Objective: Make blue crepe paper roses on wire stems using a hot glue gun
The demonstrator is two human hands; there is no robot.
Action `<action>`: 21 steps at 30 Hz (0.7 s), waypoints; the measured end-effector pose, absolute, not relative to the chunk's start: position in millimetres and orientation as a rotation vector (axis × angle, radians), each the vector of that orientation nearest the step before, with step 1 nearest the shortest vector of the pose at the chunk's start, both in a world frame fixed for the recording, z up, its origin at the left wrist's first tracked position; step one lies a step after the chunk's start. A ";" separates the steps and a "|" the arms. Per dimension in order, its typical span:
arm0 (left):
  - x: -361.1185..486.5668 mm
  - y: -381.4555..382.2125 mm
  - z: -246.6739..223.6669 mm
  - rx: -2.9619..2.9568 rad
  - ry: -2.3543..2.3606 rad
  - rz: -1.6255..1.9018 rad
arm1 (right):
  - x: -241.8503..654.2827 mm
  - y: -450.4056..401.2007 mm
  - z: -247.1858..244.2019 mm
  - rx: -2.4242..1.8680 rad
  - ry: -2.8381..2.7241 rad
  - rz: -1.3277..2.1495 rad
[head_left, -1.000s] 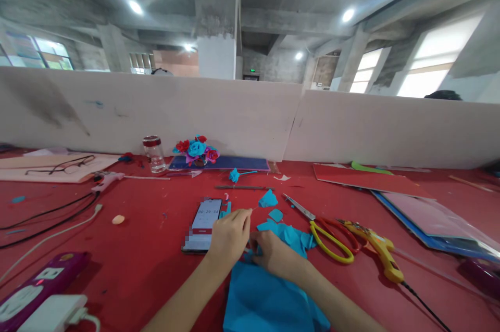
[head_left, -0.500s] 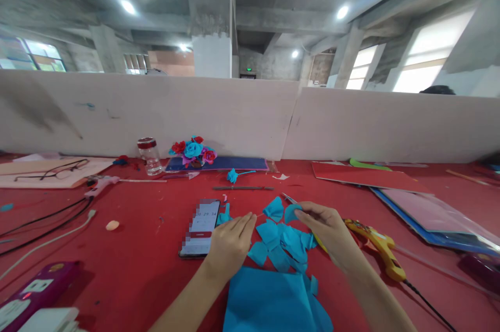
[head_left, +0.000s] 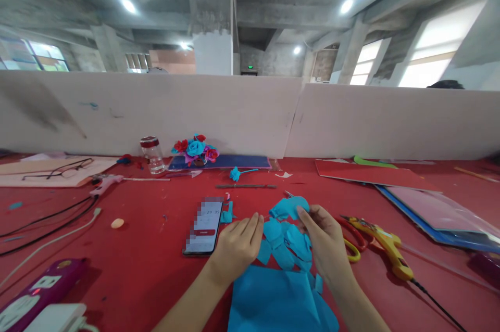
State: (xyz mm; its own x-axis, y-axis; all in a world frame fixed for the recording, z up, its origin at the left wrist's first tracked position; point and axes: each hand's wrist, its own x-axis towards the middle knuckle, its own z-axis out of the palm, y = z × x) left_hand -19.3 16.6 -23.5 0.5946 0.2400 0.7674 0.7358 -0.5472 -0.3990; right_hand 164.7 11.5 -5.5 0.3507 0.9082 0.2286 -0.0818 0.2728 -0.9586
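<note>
My left hand [head_left: 238,242] is closed in a pinch on a thin stick [head_left: 266,217], most of which is hidden by the fingers. At the stick's far end sits a piece of blue paper [head_left: 276,209]. A rounded blue paper petal [head_left: 299,207] is pinched between the thumb and fingers of my right hand [head_left: 323,230], and it meets or overlaps the paper on the stick. Under both hands lies a loose pile of cut blue petals [head_left: 287,242]. Nearer to me is a larger blue sheet [head_left: 273,298].
Scissors [head_left: 353,251] and a yellow glue gun [head_left: 385,243] lie right of my right hand. A phone [head_left: 203,228] is beside my left hand. Behind stand a paper flower arrangement [head_left: 195,149] and a glass jar [head_left: 153,157]. A power strip [head_left: 45,285] is front left.
My right hand has brought its petal left against the blue paper on the stick. The scissors show more fully. My left hand keeps its pinch; the view has shifted slightly.
</note>
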 end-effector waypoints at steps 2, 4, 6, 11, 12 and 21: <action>-19.2 16.2 -23.7 -2.089 -0.773 -0.853 | 163.8 10.0 -6.8 -1.075 -0.978 0.848; -19.1 15.9 -23.5 -2.093 -0.776 -0.851 | 161.6 9.6 -7.5 -1.101 -0.996 0.862; -19.0 15.7 -23.0 -2.097 -0.770 -0.856 | 158.0 9.7 -8.6 -1.115 -1.023 0.855; -18.5 15.9 -22.0 -2.094 -0.774 -0.857 | 149.1 10.9 -15.0 -1.137 -1.051 0.859; -18.3 16.0 -21.9 -2.093 -0.778 -0.856 | 148.1 11.2 -16.2 -1.142 -1.058 0.860; -16.9 15.9 -19.9 -2.070 -0.744 -0.889 | 144.1 7.6 -10.8 -1.177 -1.051 0.755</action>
